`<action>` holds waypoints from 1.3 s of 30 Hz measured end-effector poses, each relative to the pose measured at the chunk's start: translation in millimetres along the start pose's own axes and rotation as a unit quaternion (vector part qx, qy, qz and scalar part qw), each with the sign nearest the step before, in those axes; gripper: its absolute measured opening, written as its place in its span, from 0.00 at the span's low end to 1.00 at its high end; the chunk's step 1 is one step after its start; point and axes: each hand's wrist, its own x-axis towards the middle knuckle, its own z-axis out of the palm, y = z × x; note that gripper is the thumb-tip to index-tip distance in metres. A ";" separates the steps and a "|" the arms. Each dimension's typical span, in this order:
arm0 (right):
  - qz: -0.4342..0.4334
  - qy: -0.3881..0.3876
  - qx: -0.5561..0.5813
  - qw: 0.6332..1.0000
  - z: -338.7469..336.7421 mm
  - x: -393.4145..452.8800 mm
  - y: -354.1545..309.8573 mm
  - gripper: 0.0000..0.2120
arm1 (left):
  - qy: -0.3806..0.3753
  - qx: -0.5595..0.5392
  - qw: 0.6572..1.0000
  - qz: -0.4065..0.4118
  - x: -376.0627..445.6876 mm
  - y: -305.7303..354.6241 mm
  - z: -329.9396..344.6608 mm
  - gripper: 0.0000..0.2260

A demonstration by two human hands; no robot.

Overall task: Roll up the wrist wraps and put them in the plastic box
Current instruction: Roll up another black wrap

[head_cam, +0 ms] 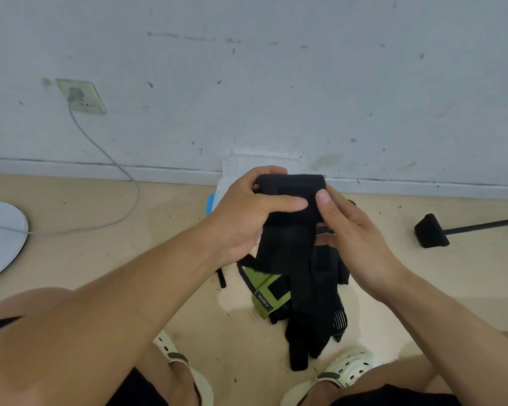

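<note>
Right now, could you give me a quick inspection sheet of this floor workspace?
Surface: pale wooden floor, speckled with small dark debris.
Job's things: long black fabric wrist wrap, top end rolled, tail hanging; green and black wrist wrap lying on the floor; translucent plastic box, mostly hidden behind the hands.
Clutter: black padded foot on a rod; white round base.
Grippers: left hand and right hand both grip the roll.
Cables: grey cord from the wall socket.
Surroundings: scuffed white wall.
</note>
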 end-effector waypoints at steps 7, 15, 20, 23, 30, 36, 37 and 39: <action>0.032 0.020 0.069 0.997 -4.6 4.8 1.9 0.16 | -0.008 0.028 1.000 0.001 0.7 -3.4 0.6 0.24; -0.018 0.035 0.016 0.999 -10.1 3.3 4.7 0.21 | -0.006 0.024 0.999 -0.038 -0.5 1.0 0.9 0.22; -0.042 0.026 -0.010 0.999 -10.7 2.9 5.8 0.23 | 0.007 0.003 0.999 -0.050 0.4 1.0 1.7 0.21; -0.054 0.021 -0.021 0.998 -11.7 3.8 7.7 0.24 | 0.009 -0.014 0.998 -0.060 -0.6 2.7 2.9 0.19; -0.068 0.011 -0.001 0.998 -13.6 4.6 8.0 0.27 | -0.021 -0.039 0.992 -0.116 -6.3 7.8 2.3 0.14; 0.065 0.033 0.087 0.994 -5.6 8.5 7.7 0.35 | -0.029 0.038 0.999 -0.011 -5.0 0.9 3.5 0.20; 0.080 0.033 0.076 0.993 -2.2 8.6 10.8 0.41 | -0.035 0.052 0.998 0.006 -6.7 -1.8 5.0 0.21; 0.096 0.035 0.087 0.991 5.4 7.3 16.6 0.44 | -0.042 0.072 0.996 0.032 -10.4 -8.2 7.8 0.21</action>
